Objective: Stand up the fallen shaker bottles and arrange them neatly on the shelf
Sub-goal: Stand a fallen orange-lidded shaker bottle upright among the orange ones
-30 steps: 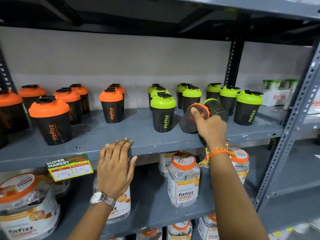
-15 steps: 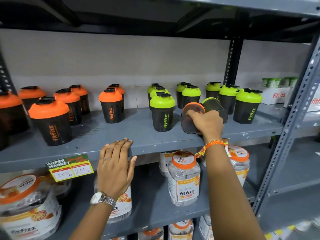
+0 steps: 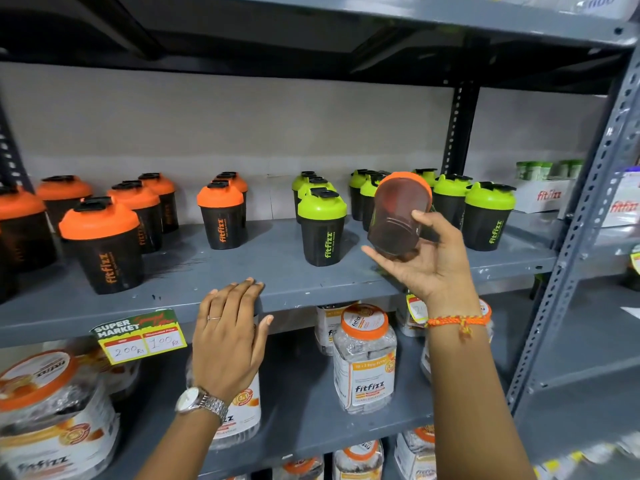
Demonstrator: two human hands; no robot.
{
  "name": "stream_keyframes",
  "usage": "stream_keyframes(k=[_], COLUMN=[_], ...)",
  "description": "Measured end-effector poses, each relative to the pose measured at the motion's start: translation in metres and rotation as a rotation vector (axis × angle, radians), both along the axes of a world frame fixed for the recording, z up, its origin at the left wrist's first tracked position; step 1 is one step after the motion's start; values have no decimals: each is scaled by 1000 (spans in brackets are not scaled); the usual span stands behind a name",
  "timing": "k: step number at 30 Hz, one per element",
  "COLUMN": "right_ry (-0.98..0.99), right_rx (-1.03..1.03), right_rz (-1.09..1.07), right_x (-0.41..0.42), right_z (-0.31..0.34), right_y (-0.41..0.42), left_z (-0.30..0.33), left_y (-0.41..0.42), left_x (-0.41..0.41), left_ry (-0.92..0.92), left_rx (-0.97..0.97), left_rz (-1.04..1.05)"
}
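My right hand (image 3: 429, 261) grips an orange-lidded shaker bottle (image 3: 398, 216), held tilted in the air above the grey shelf (image 3: 277, 268) with its dark base facing me. Behind it stand several green-lidded shakers (image 3: 322, 226), and a fallen green one is mostly hidden behind my hand. Several orange-lidded shakers (image 3: 104, 244) stand upright on the left half of the shelf. My left hand (image 3: 228, 337) rests flat against the shelf's front edge with its fingers apart and holds nothing.
A price tag (image 3: 138, 337) hangs on the shelf edge at the left. Clear jars with orange lids (image 3: 363, 358) fill the lower shelf. A perforated metal upright (image 3: 581, 216) bounds the right side. White boxes (image 3: 543, 195) sit at the far right.
My right hand has lifted the orange-lidded shaker off the shelf and turned it so that its base faces me. My left hand has stayed on the shelf edge.
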State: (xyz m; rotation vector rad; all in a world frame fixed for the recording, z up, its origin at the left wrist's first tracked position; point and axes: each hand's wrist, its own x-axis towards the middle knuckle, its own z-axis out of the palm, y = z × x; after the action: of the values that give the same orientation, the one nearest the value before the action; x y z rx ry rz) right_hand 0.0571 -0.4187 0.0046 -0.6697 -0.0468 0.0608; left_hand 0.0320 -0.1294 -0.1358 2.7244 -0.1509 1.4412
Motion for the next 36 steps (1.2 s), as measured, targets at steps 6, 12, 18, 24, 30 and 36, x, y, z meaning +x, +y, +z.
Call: stream_keyframes(k=[6,12,18,24,30,36], right_ry=[-183,-427,-575,-534,-573,-570], right_rx=[55,-334,-478,-324,-555,-823], right_rz=[164,1,-79,232,206,259], right_x=[-17,-23,-16,6,30,57], right_z=[4,6,3,1,-7,-13], right_y=[14,41,89,127,159,187], left_z=[5,19,23,28,30,28], left_y=[1,7,14,25,21,19], left_x=[-7,-23,-43,-56,-60,-59], left_ry=[86,213,226,318,358,379], left_rx=[-7,61,29,82,86,32], left_rz=[-7,-12,53,109,105,66])
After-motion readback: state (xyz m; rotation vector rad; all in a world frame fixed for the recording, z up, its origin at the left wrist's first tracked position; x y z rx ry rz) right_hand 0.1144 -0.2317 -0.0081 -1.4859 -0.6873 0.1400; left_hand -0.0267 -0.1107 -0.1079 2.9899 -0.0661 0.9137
